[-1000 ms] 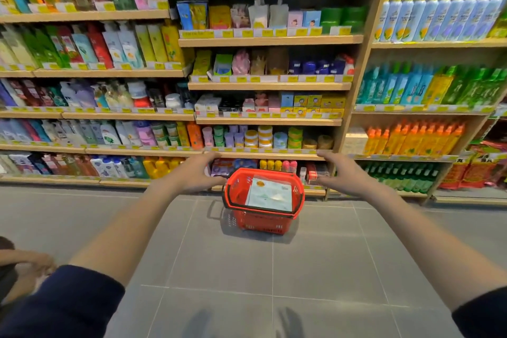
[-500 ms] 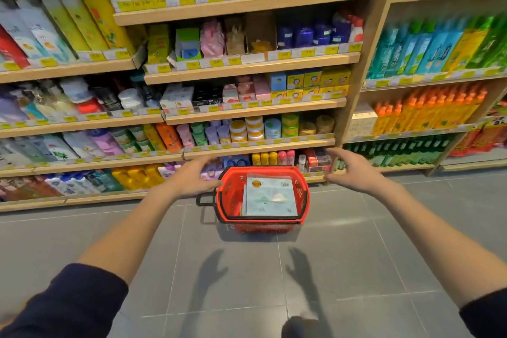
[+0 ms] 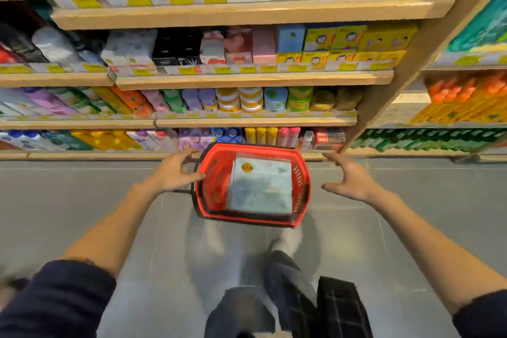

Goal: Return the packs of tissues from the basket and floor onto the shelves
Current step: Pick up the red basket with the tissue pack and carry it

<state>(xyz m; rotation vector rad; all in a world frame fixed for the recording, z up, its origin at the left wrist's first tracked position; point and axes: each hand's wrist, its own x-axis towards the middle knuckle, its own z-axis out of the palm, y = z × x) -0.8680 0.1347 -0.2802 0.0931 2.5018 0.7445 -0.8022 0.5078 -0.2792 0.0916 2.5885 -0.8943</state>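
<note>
red shopping basket (image 3: 300,181) on the grey floor tiles (image 3: 82,214), just in front of the lowest wooden shelf (image 3: 90,156); i read this as the opening reach, with nothing yet returned. a pale blue tissue pack (image 3: 262,189) lies flat inside the basket, label up, filling most of its right side. my left hand (image 3: 171,177) is at the basket's left rim, fingers spread and curved, holding nothing; whether the fingertips touch the rim i cannot tell. my right hand (image 3: 349,182) hovers just beside the right rim and apart from it, fingers likewise splayed and empty. i judge that the hands flank the basket so both can close in on the wide, soft pack from either side. the basket's black handle (image 3: 182,191) is folded down to the left, leaving the opening clear. motion blur smears the shelf goods and price tags, so i cannot pick out the tissue section. any packs loose on the floor are out of sight. my legs (image 3: 290,282) block the lower centre, and both dark sleeves (image 3: 55,304) are cut off by the frame edge.
</note>
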